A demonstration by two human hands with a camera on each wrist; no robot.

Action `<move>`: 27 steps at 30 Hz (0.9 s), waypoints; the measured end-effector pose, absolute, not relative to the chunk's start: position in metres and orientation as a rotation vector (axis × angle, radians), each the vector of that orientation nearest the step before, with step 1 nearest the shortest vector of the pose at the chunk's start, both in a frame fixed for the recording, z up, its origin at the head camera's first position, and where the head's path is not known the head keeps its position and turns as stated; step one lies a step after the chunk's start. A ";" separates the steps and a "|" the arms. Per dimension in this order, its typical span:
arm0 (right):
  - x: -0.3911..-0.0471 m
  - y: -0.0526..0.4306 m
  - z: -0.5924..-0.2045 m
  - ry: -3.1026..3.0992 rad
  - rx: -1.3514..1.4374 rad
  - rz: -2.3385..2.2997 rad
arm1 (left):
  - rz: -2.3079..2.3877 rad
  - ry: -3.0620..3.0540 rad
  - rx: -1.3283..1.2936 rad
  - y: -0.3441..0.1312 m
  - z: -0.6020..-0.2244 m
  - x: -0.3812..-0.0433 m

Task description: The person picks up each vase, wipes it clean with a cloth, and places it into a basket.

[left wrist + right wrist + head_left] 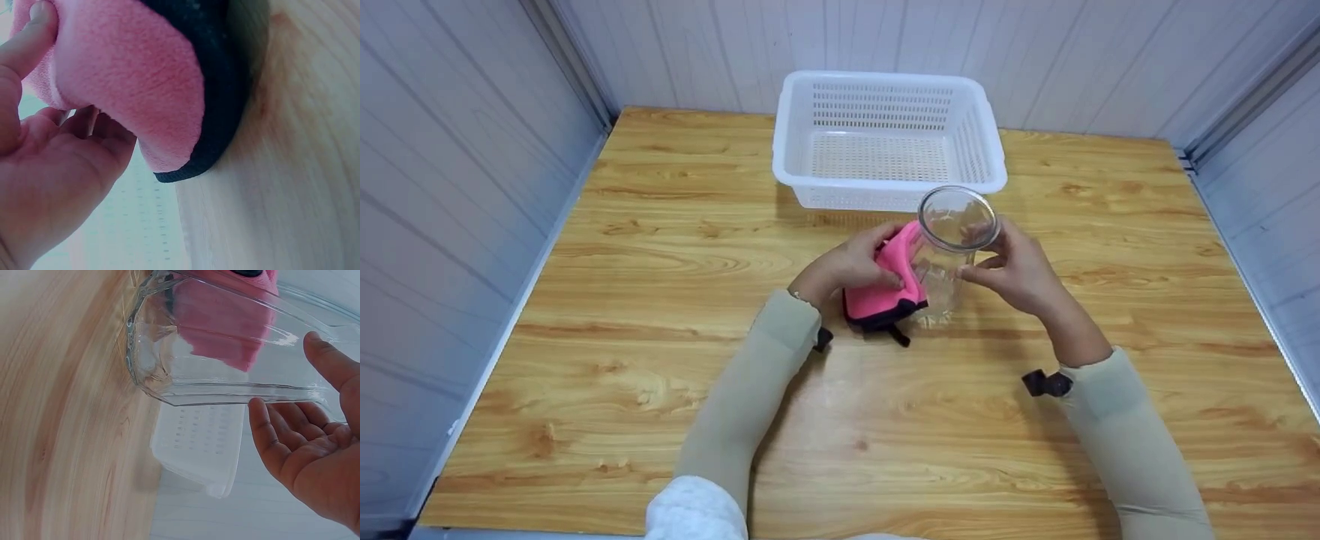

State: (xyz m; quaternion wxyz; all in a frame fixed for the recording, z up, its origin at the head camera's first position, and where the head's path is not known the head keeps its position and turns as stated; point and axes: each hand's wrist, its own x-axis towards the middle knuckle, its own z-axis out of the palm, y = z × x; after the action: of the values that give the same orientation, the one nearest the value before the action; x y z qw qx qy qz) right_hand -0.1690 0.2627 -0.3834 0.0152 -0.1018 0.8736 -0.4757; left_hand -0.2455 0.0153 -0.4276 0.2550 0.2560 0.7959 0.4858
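A clear glass vase (943, 289) with a thick round rim stands near the middle of the table, leaning slightly. My right hand (1020, 268) grips it just under the rim, thumb in front and fingers behind, as the right wrist view shows. Against the vase's left side is a fluffy pink cloth (877, 298) with a black border and a short black loop. My left hand (851, 262) pinches this cloth, thumb on the near face; in the left wrist view the other fingertips are hidden behind the folded pink fabric (129, 73). Through the glass (214, 389) the pink shows.
Behind the vase, a white plastic basket (889, 182) with slotted walls stands at the back of the wooden table (660, 360). Pale panels (705, 52) enclose the table at the back and on both sides. A small black device sits on each wrist.
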 end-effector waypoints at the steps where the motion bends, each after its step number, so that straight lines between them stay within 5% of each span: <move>1: -0.169 0.263 -0.384 2.720 -0.316 -1.478 | 1.321 2.164 0.700 0.015 -0.428 -0.245; 27: -0.170 0.264 -0.384 2.699 -0.387 -1.497 | 1.718 2.091 0.722 0.022 -0.405 -0.238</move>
State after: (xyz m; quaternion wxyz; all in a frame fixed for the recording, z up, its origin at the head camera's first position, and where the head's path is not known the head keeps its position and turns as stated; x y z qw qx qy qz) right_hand -0.1697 0.2640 -0.3839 0.0156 -0.1245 0.8675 -0.4813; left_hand -0.2380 0.0222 -0.4049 0.1696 0.2539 0.7359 0.6044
